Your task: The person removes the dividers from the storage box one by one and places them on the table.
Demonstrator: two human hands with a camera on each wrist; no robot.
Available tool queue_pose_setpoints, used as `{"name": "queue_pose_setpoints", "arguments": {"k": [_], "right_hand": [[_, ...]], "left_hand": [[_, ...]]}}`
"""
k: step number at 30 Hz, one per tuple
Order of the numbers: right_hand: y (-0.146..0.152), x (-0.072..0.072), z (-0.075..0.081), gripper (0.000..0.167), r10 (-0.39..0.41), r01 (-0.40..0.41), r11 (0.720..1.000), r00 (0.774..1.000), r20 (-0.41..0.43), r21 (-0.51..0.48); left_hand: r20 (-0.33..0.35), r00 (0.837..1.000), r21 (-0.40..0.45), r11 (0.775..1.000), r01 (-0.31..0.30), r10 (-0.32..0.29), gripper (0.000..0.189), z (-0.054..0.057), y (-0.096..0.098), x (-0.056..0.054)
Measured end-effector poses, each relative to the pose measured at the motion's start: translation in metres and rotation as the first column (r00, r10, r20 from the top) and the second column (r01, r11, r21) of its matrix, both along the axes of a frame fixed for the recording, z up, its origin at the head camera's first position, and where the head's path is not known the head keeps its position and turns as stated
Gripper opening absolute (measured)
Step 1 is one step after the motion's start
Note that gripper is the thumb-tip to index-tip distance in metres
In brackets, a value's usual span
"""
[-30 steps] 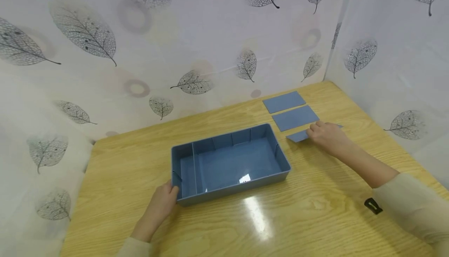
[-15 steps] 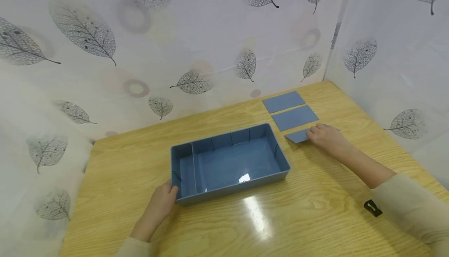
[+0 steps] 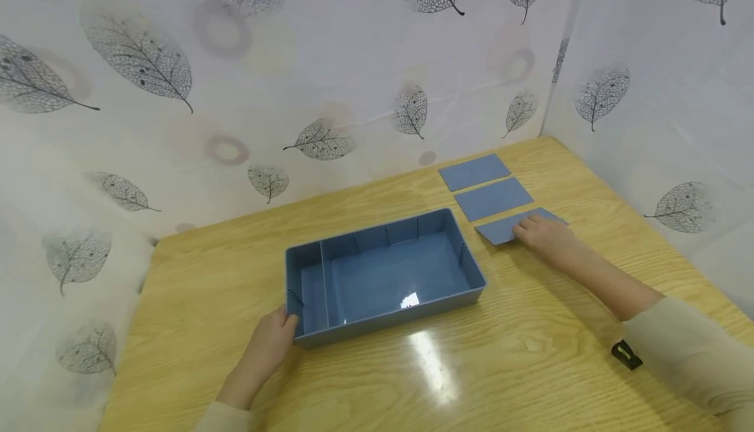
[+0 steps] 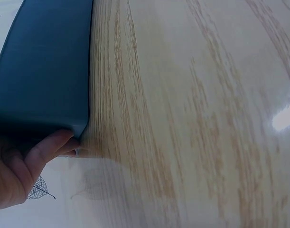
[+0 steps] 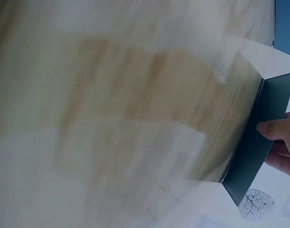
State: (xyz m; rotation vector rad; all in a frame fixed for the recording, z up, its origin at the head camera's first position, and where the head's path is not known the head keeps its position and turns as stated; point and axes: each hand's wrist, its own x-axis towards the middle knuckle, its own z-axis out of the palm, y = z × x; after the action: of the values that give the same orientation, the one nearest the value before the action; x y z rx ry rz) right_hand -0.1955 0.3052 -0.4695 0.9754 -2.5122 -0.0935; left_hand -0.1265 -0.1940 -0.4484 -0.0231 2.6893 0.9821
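A blue rectangular plastic box with a thin partition near its left end stands on the wooden table. My left hand grips the box's left end by the near corner. In the left wrist view, its thumb and fingers meet round that corner. Right of the box, my right hand pinches a flat blue panel by its near edge. That panel is tilted; in the right wrist view the thumb presses one face and the fingers go behind.
Behind the held panel, two similar blue panels lie flat in a row. A small black object lies near the right sleeve. Leaf-printed cloth hangs behind the table and along its sides.
The held panel has tipped flatter, so more of its upper face shows in the head view. My left hand and the box have stayed in place.
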Motion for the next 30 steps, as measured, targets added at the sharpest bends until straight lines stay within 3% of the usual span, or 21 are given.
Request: {"name": "queue_pose_setpoints", "arguments": {"k": [10, 18, 24, 30], "right_hand": [[-0.0035, 0.0028, 0.0035, 0.013, -0.101, 0.085, 0.992, 0.978, 0.182, 0.092], [-0.0050, 0.0033, 0.0059, 0.012, -0.130, 0.099, 0.987, 0.957, 0.259, 0.128], [-0.0019, 0.0016, 0.0062, 0.016, -0.095, 0.064, 0.992, 0.946, 0.309, 0.108], [0.0015, -0.0031, 0.0091, 0.014, -0.065, 0.034, 0.996, 0.908, 0.413, 0.082]], "left_hand": [[-0.010, 1.000, -0.012, 1.000, 0.001, -0.001, 0.022, -0.0023, -0.0020, -0.0015], [-0.003, 1.000, -0.011, 1.000, -0.001, 0.001, 0.023, -0.0025, -0.0021, -0.0011], [0.010, 1.000, -0.006, 1.000, -0.010, 0.010, 0.023, -0.0026, -0.0013, -0.0018], [0.008, 1.000, -0.001, 1.000, -0.006, 0.006, 0.023, -0.0016, -0.0011, -0.0015]]}}
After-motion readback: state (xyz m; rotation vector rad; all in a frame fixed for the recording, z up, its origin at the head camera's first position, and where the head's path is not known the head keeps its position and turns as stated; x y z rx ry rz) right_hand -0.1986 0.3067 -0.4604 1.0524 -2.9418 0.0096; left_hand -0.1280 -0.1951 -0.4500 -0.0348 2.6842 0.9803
